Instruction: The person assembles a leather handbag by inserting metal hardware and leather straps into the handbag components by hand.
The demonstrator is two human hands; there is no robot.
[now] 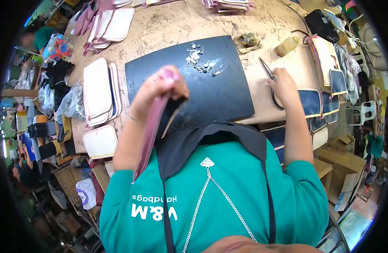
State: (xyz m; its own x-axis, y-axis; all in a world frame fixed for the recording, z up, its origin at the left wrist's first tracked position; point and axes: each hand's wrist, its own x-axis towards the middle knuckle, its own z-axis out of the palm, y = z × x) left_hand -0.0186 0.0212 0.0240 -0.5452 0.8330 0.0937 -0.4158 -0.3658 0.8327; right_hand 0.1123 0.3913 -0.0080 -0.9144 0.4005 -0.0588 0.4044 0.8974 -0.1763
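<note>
My left hand (164,84) is raised over the black board (147,63), its fingers closed on a mauve zippered-pouch-like piece (149,135). That piece hangs down in front of my left forearm, with a dark side showing near my wrist; the hand is slightly blurred. At the right of the board, my right hand (283,86) grips a pair of scissors (265,66) against the table. Their blades point away from me and a black handle loop shows below the hand. Several metal zipper sliders (196,55) lie scattered on the board.
Cream panels (97,88) are stacked at the left, with more bundles (114,25) behind. A bottle (287,45) and a dark tangled lump (248,40) sit beyond the scissors. Dark blue panels (308,101) and another stack (322,59) lie at the right.
</note>
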